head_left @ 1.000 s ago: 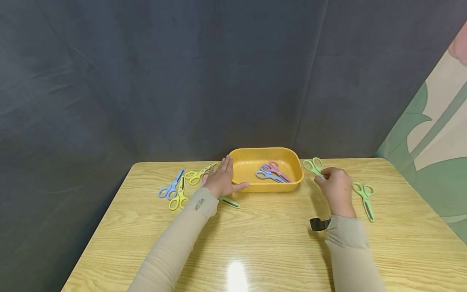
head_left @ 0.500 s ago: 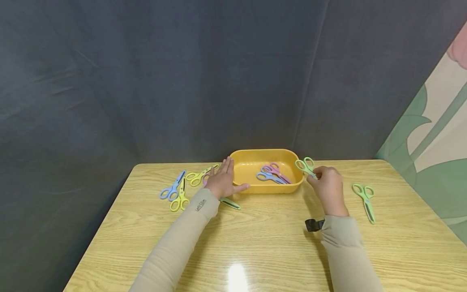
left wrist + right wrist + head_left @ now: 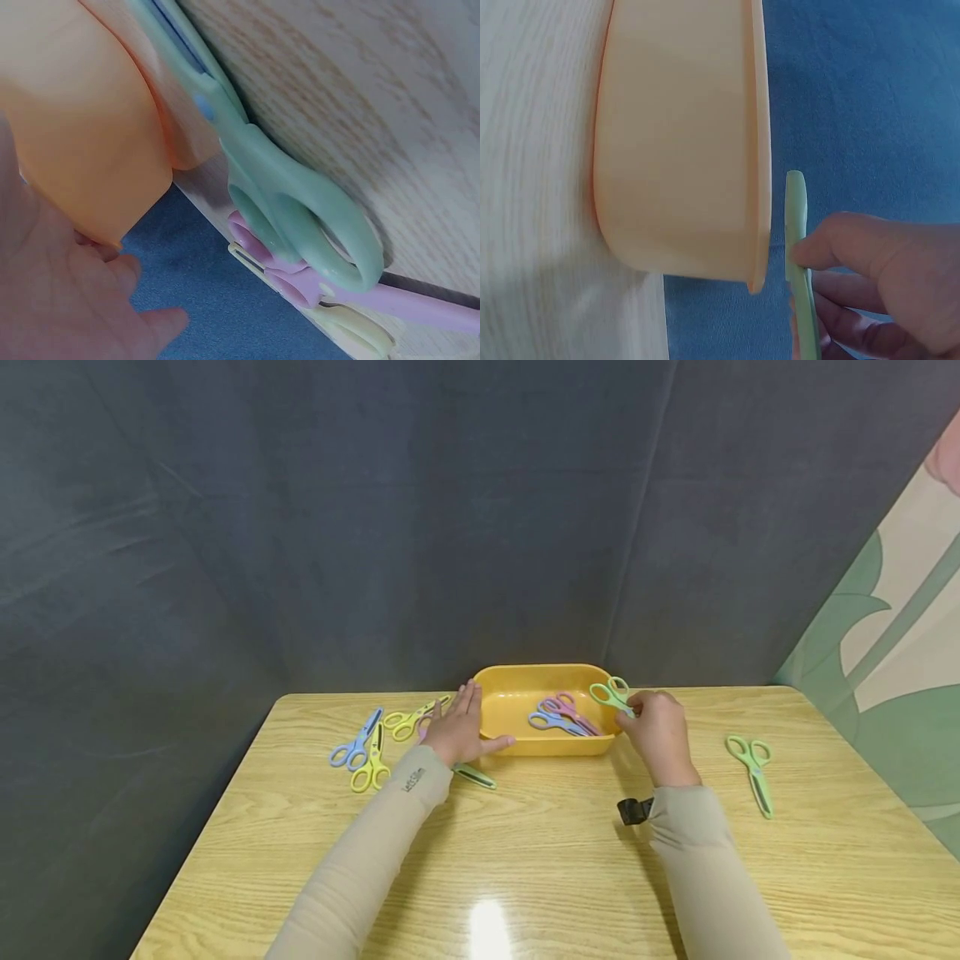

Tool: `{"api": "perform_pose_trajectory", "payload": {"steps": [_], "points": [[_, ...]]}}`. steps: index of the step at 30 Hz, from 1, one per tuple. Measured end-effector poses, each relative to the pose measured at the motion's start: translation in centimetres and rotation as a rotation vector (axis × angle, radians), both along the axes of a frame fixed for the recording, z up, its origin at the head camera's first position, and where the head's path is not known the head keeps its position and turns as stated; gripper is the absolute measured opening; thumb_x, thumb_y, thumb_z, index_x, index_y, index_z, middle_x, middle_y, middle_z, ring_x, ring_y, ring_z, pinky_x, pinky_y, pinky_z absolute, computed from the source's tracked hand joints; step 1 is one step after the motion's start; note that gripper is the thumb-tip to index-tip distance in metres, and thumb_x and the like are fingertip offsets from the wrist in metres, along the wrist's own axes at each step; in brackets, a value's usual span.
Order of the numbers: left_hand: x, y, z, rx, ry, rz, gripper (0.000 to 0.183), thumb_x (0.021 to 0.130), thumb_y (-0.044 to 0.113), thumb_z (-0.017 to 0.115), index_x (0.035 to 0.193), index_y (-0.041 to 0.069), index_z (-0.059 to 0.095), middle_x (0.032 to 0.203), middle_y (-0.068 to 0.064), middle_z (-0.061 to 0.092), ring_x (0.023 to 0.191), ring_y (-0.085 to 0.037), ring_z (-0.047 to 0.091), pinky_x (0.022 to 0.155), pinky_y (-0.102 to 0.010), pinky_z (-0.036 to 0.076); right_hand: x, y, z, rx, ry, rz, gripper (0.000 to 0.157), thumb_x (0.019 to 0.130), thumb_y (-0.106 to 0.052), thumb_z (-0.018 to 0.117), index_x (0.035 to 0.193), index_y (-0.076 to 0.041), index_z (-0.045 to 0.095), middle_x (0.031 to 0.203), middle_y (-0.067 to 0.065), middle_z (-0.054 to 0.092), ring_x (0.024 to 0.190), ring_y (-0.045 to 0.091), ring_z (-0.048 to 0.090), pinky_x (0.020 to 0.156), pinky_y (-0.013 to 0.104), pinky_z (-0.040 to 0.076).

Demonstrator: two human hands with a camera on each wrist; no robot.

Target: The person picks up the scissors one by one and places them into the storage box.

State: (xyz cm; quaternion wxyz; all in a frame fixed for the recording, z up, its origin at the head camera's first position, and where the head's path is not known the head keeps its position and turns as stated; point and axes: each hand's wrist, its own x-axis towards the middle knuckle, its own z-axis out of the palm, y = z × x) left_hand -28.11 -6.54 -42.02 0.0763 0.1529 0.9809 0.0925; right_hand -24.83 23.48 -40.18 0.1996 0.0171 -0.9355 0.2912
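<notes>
My right hand (image 3: 660, 733) pinches a pair of green scissors (image 3: 609, 693) by the blade end, with the handle loops over the right end of a yellow bin (image 3: 555, 747). In the right wrist view the thumb presses the green scissors (image 3: 798, 217) just above the bin's rim (image 3: 762, 150). My left hand (image 3: 455, 731) rests against the bin's left end, fingers straight along the rim and thumb stretched over the front edge. Inside the bin lie blue scissors (image 3: 551, 721) and pink scissors (image 3: 576, 714). Another green pair (image 3: 277, 180) sits beside the bin, partly under my left hand.
Left of the bin lie blue scissors (image 3: 354, 745) and two yellow pairs, one upright (image 3: 372, 762) and one slanted (image 3: 408, 721). Pink scissors (image 3: 375, 297) are half hidden by my left hand. Green scissors (image 3: 752, 772) lie at the right. A dark curtain (image 3: 450, 527) hangs behind the table.
My right hand has moved left, carrying the green scissors from beside the bin to over its right end. My left hand has stayed against the bin.
</notes>
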Motion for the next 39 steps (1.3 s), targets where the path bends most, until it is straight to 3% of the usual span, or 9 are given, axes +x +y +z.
{"api": "perform_pose_trajectory", "payload": {"steps": [16,24,39], "points": [[0.3,-0.1,0.5,0.013,0.005,-0.004,0.115,0.089,0.080,0.048,0.162,0.003,0.003,0.170,-0.012,0.000,0.156,-0.025,0.004,0.122,-0.058,0.012,-1.8,-2.1,0.2,0.024,0.008,0.066,0.016,0.081,0.001,0.068,0.088,0.014,0.070,0.087,0.030,0.067,0.080,0.042,0.059,0.076,0.054,0.050],[0.2,-0.1,0.3,0.002,-0.001,-0.006,0.115,0.089,0.081,0.047,0.162,0.003,0.003,0.170,-0.012,0.000,0.156,-0.025,0.005,0.122,-0.057,0.011,-2.6,-2.9,0.3,0.053,-0.021,0.074,0.014,0.082,0.000,0.069,0.086,0.014,0.071,0.088,0.031,0.067,0.081,0.043,0.060,0.077,0.054,0.050],[-0.5,0.1,-0.4,-0.014,-0.013,0.006,0.118,0.087,0.083,0.047,0.162,0.006,-0.001,0.170,-0.009,-0.004,0.156,-0.022,0.001,0.123,-0.057,0.010,-4.1,-3.9,0.0,0.073,0.014,0.097,0.007,0.078,0.002,0.067,0.074,0.008,0.067,0.074,0.020,0.062,0.073,0.038,0.055,0.070,0.051,0.047]]}}
